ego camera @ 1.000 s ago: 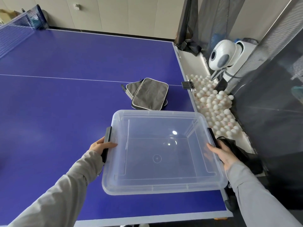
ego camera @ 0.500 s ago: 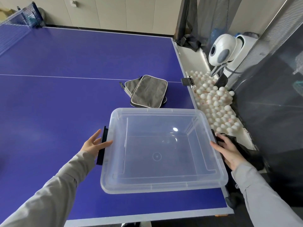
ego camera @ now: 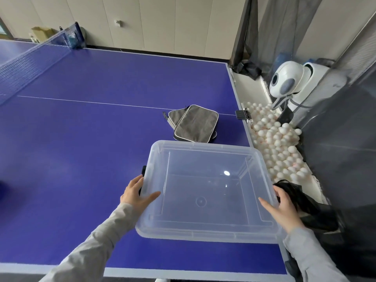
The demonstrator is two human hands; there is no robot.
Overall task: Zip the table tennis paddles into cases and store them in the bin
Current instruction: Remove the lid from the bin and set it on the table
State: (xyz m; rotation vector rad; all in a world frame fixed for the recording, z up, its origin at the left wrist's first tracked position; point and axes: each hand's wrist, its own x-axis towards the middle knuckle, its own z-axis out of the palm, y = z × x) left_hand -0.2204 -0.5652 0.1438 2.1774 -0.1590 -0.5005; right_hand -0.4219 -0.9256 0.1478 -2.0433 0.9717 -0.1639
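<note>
A clear, empty plastic bin [ego camera: 203,235] stands at the near right corner of the blue table [ego camera: 81,139]. My left hand [ego camera: 135,193] holds its left rim beside the black handle, thumb hooked over the edge. On the opposite rim my right hand [ego camera: 284,208] grips the same way, thumb inside. Just beyond the bin, two grey zipped paddle cases [ego camera: 196,124] lie stacked, the upper one partly covering the lower [ego camera: 174,117]. No paddles are visible outside them.
Right of the table, a trough holds several white balls [ego camera: 278,139] below a white ball-feeding machine [ego camera: 284,82]. A black bag [ego camera: 305,204] lies by my right hand. The net [ego camera: 30,62] crosses the far left. Dark netting hangs at the right.
Both hands slid from the bin's black side handles toward its near end, and the thumbs now hook over the rim. The bin has barely moved.
</note>
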